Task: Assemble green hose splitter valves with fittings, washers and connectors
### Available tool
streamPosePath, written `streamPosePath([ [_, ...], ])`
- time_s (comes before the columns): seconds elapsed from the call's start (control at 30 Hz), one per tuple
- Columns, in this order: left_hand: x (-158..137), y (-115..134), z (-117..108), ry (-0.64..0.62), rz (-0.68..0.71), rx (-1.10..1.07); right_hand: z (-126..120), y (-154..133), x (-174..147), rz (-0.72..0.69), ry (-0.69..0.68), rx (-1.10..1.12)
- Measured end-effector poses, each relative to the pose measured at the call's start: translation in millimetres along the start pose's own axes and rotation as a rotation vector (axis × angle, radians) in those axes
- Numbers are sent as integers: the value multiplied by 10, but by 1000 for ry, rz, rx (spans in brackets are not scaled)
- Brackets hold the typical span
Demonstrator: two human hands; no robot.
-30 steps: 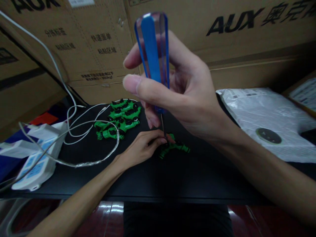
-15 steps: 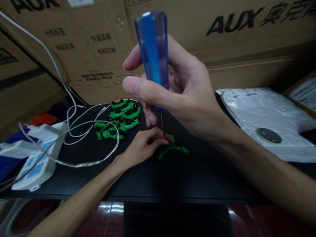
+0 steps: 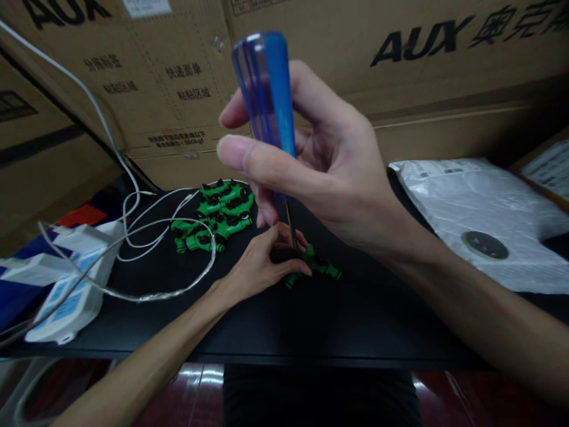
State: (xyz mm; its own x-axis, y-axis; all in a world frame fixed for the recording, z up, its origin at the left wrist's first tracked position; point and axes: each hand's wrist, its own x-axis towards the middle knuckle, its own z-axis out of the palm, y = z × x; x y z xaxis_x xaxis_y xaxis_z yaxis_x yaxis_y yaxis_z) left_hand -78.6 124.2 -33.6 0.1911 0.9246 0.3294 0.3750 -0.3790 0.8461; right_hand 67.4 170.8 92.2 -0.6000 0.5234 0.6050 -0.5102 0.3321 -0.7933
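Note:
My right hand (image 3: 329,178) grips a screwdriver (image 3: 265,95) with a clear blue handle, held upright close to the camera. Its thin shaft points down onto a small green toy car (image 3: 317,267) lying on the black table (image 3: 267,320). My left hand (image 3: 262,261) rests on the table and pinches the left end of that green car, the fingers curled around it beside the shaft. Behind and to the left lies a pile of several more green toy cars (image 3: 216,216).
White and silvery cables (image 3: 146,237) loop across the table's left part. A white and blue device (image 3: 66,290) sits at the left edge. A white plastic bag (image 3: 480,219) with a dark disc lies at the right. Cardboard boxes (image 3: 400,71) stand along the back.
The blue handle has turned in my right fingers and tilted slightly left. My left fingers have shifted their hold on the green car, lifting and curling more around it.

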Motion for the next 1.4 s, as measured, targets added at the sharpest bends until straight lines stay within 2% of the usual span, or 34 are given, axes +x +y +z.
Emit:
streamPosePath([
  [0.2,-12,10,-78,-112,182,108,26,-31,0,-27,42,-31],
  [0.33,-4,65,-119,-114,78,17,-25,-131,44,-105,139,-37],
  [0.47,130,152,-136,-141,-49,-63,-112,-251,81,-22,240,-70],
  [0.67,367,173,-49,-265,-19,-208,-180,-204,93,75,290,-54],
  [0.83,348,67,52,-294,-37,-261,-135,-147,81,111,276,36],
  [1.0,314,36,52,-370,-74,-260,-130,-103,77,133,288,10],
  [1.4,294,10,69,-382,-102,-262,-118,-54,92,131,310,104],
])
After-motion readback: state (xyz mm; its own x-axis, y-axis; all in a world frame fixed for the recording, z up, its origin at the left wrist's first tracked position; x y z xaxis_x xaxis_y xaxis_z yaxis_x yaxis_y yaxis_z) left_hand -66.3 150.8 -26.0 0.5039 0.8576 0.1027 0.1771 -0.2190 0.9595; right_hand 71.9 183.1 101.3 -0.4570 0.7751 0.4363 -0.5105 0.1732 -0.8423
